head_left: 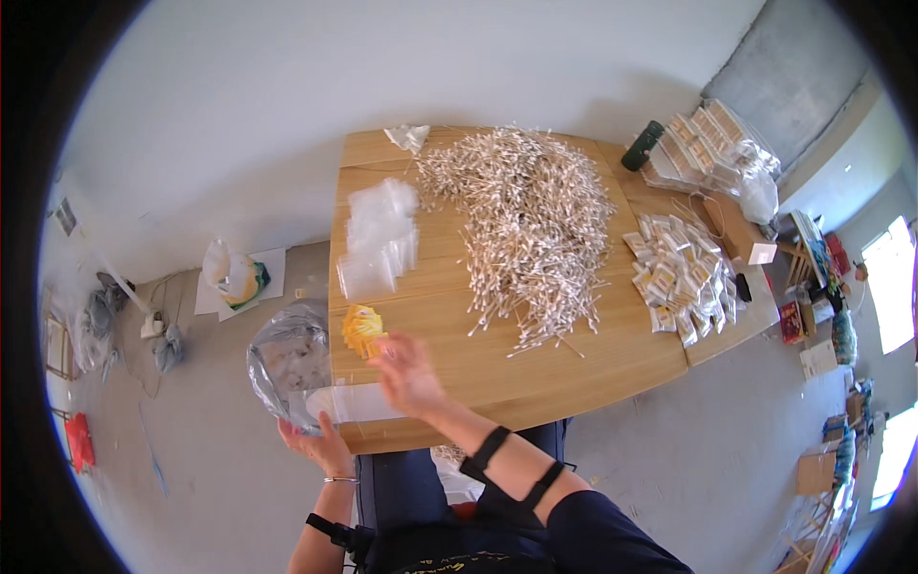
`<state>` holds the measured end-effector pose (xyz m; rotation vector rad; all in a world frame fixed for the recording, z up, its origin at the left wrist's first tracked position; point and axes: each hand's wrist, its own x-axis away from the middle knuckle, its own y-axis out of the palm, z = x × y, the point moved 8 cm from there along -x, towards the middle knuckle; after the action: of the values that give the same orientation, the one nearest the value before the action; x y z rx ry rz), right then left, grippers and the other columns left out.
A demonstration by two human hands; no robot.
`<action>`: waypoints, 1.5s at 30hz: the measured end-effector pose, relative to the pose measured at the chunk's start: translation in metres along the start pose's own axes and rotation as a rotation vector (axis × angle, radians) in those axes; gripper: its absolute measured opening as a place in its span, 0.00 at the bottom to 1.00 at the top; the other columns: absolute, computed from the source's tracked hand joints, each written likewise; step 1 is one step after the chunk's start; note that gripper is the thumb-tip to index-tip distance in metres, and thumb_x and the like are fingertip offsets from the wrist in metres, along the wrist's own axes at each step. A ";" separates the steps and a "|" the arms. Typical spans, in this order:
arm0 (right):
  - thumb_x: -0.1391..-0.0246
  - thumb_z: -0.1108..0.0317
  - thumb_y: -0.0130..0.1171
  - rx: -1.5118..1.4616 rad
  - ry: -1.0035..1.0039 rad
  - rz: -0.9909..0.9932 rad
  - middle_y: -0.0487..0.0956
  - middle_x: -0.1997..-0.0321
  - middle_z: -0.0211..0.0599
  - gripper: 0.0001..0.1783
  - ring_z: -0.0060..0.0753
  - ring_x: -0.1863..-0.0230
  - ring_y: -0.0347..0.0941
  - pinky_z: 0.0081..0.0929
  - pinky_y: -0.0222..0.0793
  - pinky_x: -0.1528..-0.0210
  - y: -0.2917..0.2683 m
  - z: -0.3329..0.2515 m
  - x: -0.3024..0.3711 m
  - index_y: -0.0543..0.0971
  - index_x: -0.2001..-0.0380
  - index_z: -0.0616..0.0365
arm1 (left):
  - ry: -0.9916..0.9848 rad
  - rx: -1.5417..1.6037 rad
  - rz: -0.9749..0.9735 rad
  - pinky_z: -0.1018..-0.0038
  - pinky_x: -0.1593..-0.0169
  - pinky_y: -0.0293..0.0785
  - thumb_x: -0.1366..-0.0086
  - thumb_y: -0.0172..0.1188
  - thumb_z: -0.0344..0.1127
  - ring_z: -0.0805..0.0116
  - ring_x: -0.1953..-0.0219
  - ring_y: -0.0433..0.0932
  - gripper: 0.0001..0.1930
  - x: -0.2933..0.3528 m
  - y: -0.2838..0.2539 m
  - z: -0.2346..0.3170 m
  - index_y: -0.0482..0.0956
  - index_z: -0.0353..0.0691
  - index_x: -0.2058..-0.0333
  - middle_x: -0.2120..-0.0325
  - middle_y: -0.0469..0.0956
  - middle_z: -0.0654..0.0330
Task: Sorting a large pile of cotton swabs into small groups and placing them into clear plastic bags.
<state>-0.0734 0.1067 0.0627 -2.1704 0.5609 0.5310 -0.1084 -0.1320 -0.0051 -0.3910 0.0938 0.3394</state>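
Observation:
My left hand (320,448) is at the table's front left corner, thumb up, and appears to grip the end of a clear plastic bag (359,403). That bag lies flat along the front edge and reaches out past the left side. Over the table hovers my right hand (411,378), smeared by motion, its fingertips close to a small stack of yellow cards (362,331); whether it holds anything is unclear. Beyond the cards lie several clear bags (381,234) in a loose pile. A large heap of cotton swabs (535,230) covers the middle of the table (435,335).
A bin lined with grey plastic (287,359) stands on the floor against the table's left side. To the right lie many filled packets (681,273), a cardboard box (741,231), a dark green bottle (642,146) and stacked white trays (708,143). A crumpled white scrap (407,138) sits at the back.

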 end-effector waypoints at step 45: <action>0.52 0.66 0.58 0.456 0.441 0.085 0.70 0.46 0.34 0.21 0.45 0.41 0.60 0.55 0.43 0.34 -0.120 0.100 0.070 0.75 0.51 0.51 | 0.877 -0.141 -0.929 0.62 0.51 0.68 0.47 0.61 0.23 0.51 0.55 0.68 0.18 0.090 0.203 0.140 0.78 0.44 0.56 0.56 0.69 0.55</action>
<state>0.0313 0.2397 0.0394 -1.8261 0.9156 -0.0463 -0.0895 0.1266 0.0371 -0.6545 0.7197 -0.7682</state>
